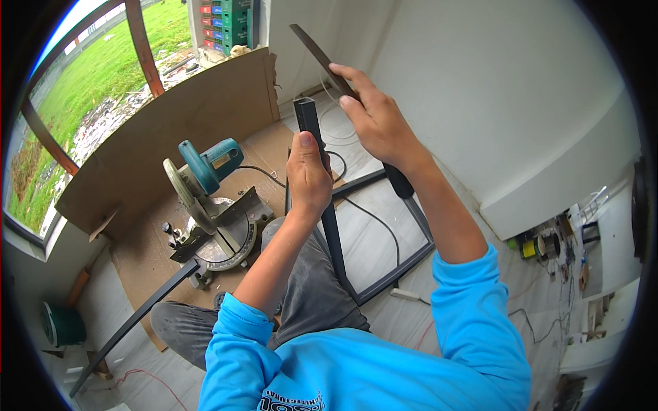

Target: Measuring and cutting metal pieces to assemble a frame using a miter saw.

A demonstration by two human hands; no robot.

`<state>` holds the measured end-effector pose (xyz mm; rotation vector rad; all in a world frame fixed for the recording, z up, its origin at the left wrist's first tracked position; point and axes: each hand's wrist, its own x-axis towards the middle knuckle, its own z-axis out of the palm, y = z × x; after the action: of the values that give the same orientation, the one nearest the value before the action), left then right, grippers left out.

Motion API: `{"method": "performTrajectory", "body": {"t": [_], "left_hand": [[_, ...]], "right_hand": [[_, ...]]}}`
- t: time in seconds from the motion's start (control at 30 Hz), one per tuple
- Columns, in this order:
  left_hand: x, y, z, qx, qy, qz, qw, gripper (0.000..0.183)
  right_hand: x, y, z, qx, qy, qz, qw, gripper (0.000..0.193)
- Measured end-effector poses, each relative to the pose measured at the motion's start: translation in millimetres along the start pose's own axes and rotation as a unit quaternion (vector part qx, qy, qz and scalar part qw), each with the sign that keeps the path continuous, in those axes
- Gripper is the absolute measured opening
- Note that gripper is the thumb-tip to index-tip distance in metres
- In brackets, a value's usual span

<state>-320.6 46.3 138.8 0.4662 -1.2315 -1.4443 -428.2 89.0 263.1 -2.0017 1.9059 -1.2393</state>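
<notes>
My left hand (310, 179) is wrapped round a dark metal profile (308, 116), its thumb lying along the near face. The profile's cut end points up and shows a hollow opening; its lower part runs down between my legs and a dark rectangular frame (394, 281) on the floor. In my right hand (382, 130) is a long flat file (317, 53), raised to the right of the profile's top end and apart from it. Fingers and thumb pinch the file's blade, while its black handle (399, 183) sticks out below my wrist.
A teal mitre saw (212, 168) stands on cardboard at the left, with another dark profile (137, 315) reaching from its base. A cardboard sheet (171, 103) leans behind it. Cables cross the floor; a green bucket (63, 323) and wall are at the sides.
</notes>
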Motion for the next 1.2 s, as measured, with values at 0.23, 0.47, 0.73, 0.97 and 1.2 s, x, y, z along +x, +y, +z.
{"method": "performTrajectory", "body": {"t": [0.23, 0.47, 0.73, 0.97, 1.2], "left_hand": [[5.3, 0.0, 9.8, -0.018, -0.031, 0.005, 0.999, 0.065], [-5.6, 17.2, 15.2, 0.005, -0.057, 0.001, 0.998, 0.07], [-21.0, 21.9, -0.5, -0.096, -0.106, -0.083, 0.986, 0.074], [-5.4, 31.1, -6.7, -0.087, -0.064, -0.079, 0.991, 0.073], [-79.4, -72.1, -7.9, 0.033, -0.16, -0.15, 0.975, 0.021]], "right_hand": [[11.7, -3.1, -5.7, 0.042, -0.065, -0.043, 0.996, 0.035], [35.6, -14.9, -20.0, 0.129, -0.191, -0.059, 0.971, 0.022], [19.5, -12.1, -10.8, 0.292, -0.122, 0.078, 0.945, 0.033], [37.3, 0.7, 1.1, 0.347, -0.179, -0.054, 0.919, 0.037], [50.6, 0.7, -7.1, 0.258, 0.074, -0.124, 0.955, 0.033]]}}
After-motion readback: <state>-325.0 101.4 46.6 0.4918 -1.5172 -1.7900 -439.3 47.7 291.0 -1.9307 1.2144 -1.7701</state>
